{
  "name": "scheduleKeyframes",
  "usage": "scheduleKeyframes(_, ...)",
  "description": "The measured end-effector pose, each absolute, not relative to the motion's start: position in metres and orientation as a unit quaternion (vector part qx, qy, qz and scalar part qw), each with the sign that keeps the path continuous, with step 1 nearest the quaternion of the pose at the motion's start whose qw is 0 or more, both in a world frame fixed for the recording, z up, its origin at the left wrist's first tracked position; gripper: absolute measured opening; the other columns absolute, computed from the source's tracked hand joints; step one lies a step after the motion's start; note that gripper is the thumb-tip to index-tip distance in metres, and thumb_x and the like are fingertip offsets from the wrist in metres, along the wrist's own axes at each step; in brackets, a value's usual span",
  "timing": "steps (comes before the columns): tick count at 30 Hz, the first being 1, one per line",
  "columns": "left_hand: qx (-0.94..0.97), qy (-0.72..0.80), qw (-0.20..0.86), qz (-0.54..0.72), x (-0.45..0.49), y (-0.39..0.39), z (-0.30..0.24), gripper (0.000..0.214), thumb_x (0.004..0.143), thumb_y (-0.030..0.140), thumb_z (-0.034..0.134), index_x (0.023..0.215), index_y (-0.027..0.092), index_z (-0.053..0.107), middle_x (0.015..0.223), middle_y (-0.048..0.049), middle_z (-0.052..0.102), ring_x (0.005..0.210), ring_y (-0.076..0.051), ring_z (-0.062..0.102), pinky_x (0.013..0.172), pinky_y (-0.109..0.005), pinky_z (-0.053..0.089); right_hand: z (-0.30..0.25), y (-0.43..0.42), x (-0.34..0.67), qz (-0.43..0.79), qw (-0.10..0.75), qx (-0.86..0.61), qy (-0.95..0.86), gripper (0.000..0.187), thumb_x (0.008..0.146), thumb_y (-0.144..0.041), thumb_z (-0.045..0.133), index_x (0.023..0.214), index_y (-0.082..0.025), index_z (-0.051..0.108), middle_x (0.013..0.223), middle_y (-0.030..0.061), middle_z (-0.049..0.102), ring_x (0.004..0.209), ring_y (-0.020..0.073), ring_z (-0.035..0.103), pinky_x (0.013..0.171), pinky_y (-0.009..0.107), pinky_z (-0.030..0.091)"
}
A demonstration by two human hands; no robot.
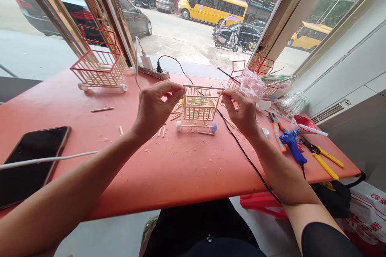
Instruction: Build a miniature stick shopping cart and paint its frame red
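Note:
A small cart of pale wooden sticks stands on the red table, on an axle with small wheels. Just above its top rim, a thin wooden stick is held level. My left hand pinches the stick's left end. Its right end is pinched by my right hand. Both hands hover over the table, one at each side of the cart.
A finished red-trimmed cart stands at the back left. A phone with a white cable lies at the near left. A blue glue gun, pliers, yellow-handled cutters, stick bags and a power strip are on the table. Stick scraps litter the middle.

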State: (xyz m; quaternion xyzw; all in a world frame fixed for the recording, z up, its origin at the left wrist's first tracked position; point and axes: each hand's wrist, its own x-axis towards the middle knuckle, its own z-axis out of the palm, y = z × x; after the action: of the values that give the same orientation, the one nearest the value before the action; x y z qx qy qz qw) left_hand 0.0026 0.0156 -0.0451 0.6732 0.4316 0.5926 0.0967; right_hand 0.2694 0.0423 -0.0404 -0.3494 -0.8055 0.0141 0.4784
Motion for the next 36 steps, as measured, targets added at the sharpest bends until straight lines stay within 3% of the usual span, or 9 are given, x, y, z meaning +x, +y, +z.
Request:
scheduleKeyframes(14, 0.673, 0.42, 0.106, 0.6, 0.002, 0.016, -0.046, 0.012, 0.096, 0.033, 0.072, 0.089, 0.028, 0.081, 0.091, -0.0002, 0.082, 0.081, -0.016, 0.071, 0.079, -0.034, 0.058, -0.041, 0.044, 0.27, 0.009, 0.479, -0.342, -0.808, 0.017, 0.109, -0.027, 0.062, 0.113, -0.024, 0.079, 0.111, 0.0055, 0.085, 0.091, 0.0192, 0.078, 0.088, 0.039, 0.063)
scheduleKeyframes(19, 0.65, 0.42, 0.143, 0.617, 0.001, 0.016, -0.046, 0.01, 0.094, 0.033, 0.077, 0.1, 0.026, 0.082, 0.094, -0.0019, 0.082, 0.085, -0.017, 0.073, 0.08, -0.033, 0.058, -0.04, 0.045, 0.273, 0.0, 0.488, -0.338, -0.805, 0.018, 0.109, -0.024, 0.062, 0.115, -0.022, 0.079, 0.112, 0.0059, 0.085, 0.09, 0.0184, 0.077, 0.089, 0.038, 0.063)
scheduleKeyframes(26, 0.644, 0.408, 0.179, 0.622, 0.005, 0.013, -0.047, 0.015, 0.097, 0.023, 0.067, 0.104, 0.024, 0.08, 0.091, -0.0022, 0.078, 0.087, -0.017, 0.072, 0.081, -0.035, 0.056, -0.035, 0.047, 0.278, -0.012, 0.468, -0.381, -0.798, 0.023, 0.107, -0.025, 0.06, 0.12, -0.023, 0.079, 0.117, 0.0065, 0.085, 0.089, 0.0191, 0.075, 0.088, 0.038, 0.063)
scheduleKeyframes(32, 0.62, 0.469, 0.172, 0.605, 0.002, 0.018, -0.046, 0.017, 0.097, 0.016, 0.061, 0.093, 0.019, 0.077, 0.08, -0.0006, 0.074, 0.077, -0.014, 0.065, 0.073, -0.031, 0.052, -0.037, 0.056, 0.284, 0.016, 0.393, -0.435, -0.81, 0.021, 0.103, -0.018, 0.062, 0.112, -0.02, 0.081, 0.111, 0.0082, 0.084, 0.091, 0.0215, 0.074, 0.087, 0.038, 0.06)
scheduleKeyframes(36, 0.616, 0.517, 0.233, 0.546, -0.005, 0.028, -0.048, 0.014, 0.092, 0.021, 0.064, 0.093, 0.016, 0.077, 0.088, -0.0044, 0.078, 0.082, -0.018, 0.068, 0.08, -0.036, 0.055, -0.035, 0.056, 0.287, 0.044, 0.322, -0.462, -0.825, 0.017, 0.102, -0.019, 0.064, 0.102, -0.019, 0.081, 0.104, 0.0089, 0.083, 0.096, 0.0245, 0.074, 0.093, 0.041, 0.056)
